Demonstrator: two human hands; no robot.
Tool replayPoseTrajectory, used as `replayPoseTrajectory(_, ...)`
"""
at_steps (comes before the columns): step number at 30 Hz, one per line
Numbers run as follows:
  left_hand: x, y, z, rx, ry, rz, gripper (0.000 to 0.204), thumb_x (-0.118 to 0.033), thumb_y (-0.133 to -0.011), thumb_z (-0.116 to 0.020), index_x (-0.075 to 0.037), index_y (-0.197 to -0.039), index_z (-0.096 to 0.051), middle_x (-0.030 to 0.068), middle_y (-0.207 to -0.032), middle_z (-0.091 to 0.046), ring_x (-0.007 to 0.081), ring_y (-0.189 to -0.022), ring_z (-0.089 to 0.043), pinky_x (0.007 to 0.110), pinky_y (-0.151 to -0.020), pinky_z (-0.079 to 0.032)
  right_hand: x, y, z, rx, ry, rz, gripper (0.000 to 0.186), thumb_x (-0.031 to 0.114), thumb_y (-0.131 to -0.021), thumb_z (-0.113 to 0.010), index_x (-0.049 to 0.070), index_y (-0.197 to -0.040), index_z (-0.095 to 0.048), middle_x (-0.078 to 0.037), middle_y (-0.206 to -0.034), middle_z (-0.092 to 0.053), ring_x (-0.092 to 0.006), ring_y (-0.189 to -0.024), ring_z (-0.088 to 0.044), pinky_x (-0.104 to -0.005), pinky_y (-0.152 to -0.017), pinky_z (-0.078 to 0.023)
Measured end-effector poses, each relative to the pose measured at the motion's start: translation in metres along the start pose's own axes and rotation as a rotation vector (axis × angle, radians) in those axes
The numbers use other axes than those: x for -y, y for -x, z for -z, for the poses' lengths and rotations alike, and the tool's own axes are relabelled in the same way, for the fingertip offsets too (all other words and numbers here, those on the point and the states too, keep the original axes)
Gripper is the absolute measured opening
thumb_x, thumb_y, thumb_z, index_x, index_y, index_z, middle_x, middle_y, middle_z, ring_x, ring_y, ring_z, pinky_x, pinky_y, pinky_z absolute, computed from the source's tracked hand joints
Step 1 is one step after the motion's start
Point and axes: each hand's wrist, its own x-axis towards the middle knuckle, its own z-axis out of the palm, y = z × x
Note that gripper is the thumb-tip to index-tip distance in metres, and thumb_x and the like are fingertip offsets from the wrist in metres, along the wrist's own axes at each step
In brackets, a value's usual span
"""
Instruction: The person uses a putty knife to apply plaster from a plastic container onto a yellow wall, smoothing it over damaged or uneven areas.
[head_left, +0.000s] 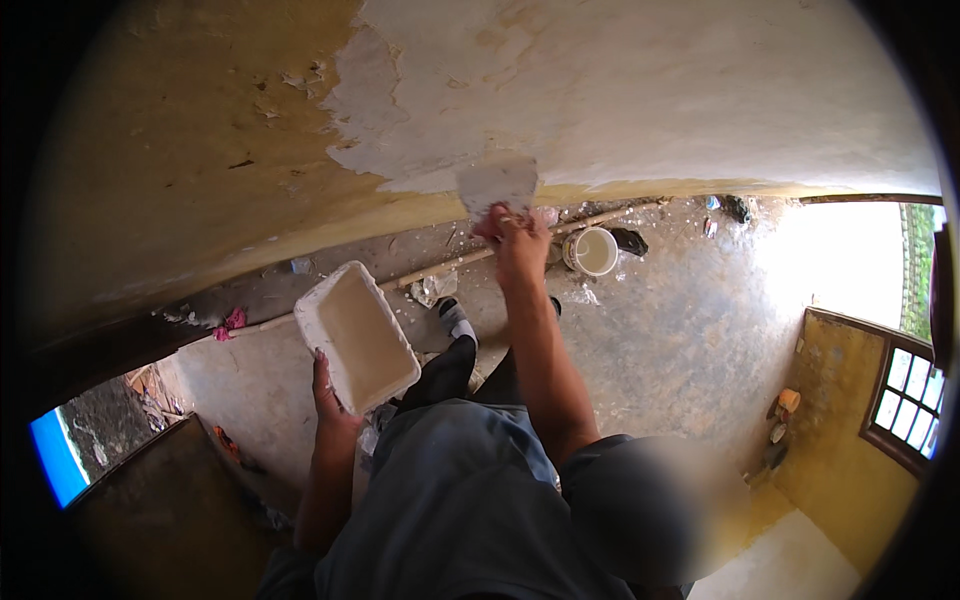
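My left hand (pixel 333 398) grips the lower left edge of a white rectangular tray (pixel 391 322). Inside the tray, pale cream filler (pixel 362 335) spreads over the bottom. In front of me, my right hand (pixel 512 240) is closed around a wide putty knife (pixel 498 187), its handle hidden by the fingers. The blade is flat against or very close to the lower part of the wall (pixel 620 110); I cannot tell whether it touches. White coating covers the wall's right side, while its left side is yellowish-brown with flaking patches.
Along the wall's foot lies a long wooden pole (pixel 440 268), with a pink cloth (pixel 232 322) at its left end. A white bucket (pixel 591 251) stands right of my feet beside a black bag (pixel 628 241). A bright doorway opens at right, near a barred window (pixel 908 400).
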Motion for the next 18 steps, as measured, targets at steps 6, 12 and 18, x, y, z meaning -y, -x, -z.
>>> replayPoseTrajectory(6, -0.001, -0.008, 0.000, 0.055, 0.029, -0.011, 0.059, -0.039, -0.094, -0.054, -0.007, -0.141, -0.038, 0.0118, -0.136, -0.051, 0.0300, -0.124, -0.050, 0.047, -0.106, -0.038, -0.036, -0.118, 0.110, -0.131, -0.051, -0.102, 0.013, -0.010, -0.084, -0.050, -0.001, -0.093, -0.050, -0.007, -0.066, -0.052, -0.0166, -0.051, -0.051, -0.0380, -0.047, -0.052)
replayPoseTrajectory(12, -0.001, -0.007, 0.003, 0.005, 0.037, -0.048, 0.061, -0.037, -0.092, -0.058, -0.006, -0.141, -0.038, 0.0119, -0.136, -0.050, 0.0305, -0.124, -0.049, 0.048, -0.105, -0.038, 0.001, -0.072, 0.008, -0.152, 0.036, 0.054, 0.016, -0.011, -0.085, -0.049, 0.000, -0.095, -0.043, -0.008, -0.066, -0.049, -0.0184, -0.052, -0.050, -0.0380, -0.044, -0.051)
replayPoseTrajectory(18, -0.005, -0.008, -0.001, 0.032, 0.028, -0.030, 0.062, -0.039, -0.091, -0.058, -0.007, -0.141, -0.038, 0.0120, -0.136, -0.050, 0.0308, -0.124, -0.049, 0.048, -0.105, -0.039, 0.023, 0.011, -0.050, 0.037, 0.176, 0.189, 0.014, -0.006, -0.085, -0.054, -0.001, -0.094, -0.044, -0.011, -0.078, -0.059, -0.0192, -0.062, -0.062, -0.0327, -0.051, -0.053)
